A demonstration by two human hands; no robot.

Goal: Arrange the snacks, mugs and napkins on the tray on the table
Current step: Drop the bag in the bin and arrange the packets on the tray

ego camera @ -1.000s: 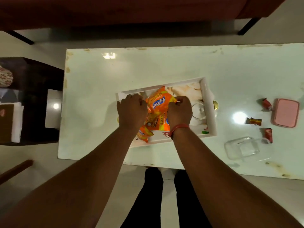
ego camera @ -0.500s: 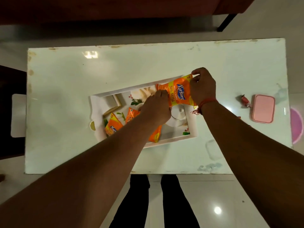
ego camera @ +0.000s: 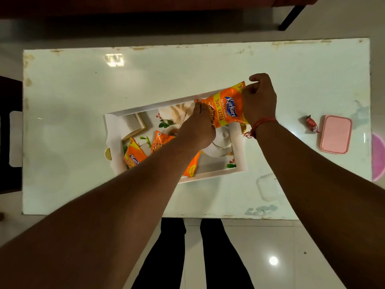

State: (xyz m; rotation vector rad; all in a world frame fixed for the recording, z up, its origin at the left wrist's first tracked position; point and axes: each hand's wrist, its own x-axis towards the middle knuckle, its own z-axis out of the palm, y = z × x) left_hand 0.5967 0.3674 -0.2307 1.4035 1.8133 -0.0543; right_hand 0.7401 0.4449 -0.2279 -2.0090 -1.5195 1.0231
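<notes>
A white printed tray (ego camera: pixel 112 130) lies in the middle of the white table (ego camera: pixel 83 90). Both hands hold one orange Kurkure snack packet (ego camera: pixel 226 108) above the tray's far right corner. My left hand (ego camera: pixel 198 126) grips its lower end and my right hand (ego camera: pixel 259 101) pinches its upper end. More orange packets (ego camera: pixel 134 156) lie in the tray, partly hidden under my left forearm. A clear glass mug (ego camera: pixel 224 138) stands in the tray's right part, below the held packet.
A pink lidded box (ego camera: pixel 335 134) and a red wrapped candy (ego camera: pixel 311 126) lie at the table's right. A clear container (ego camera: pixel 267 187) sits near the front edge. A dark chair stands at the left, a sofa behind the table, and my legs below the front edge.
The two hands lifted one orange packet from the pile in the tray and carried it to the tray's far right corner. The camera view shifted, so the table sits further left.
</notes>
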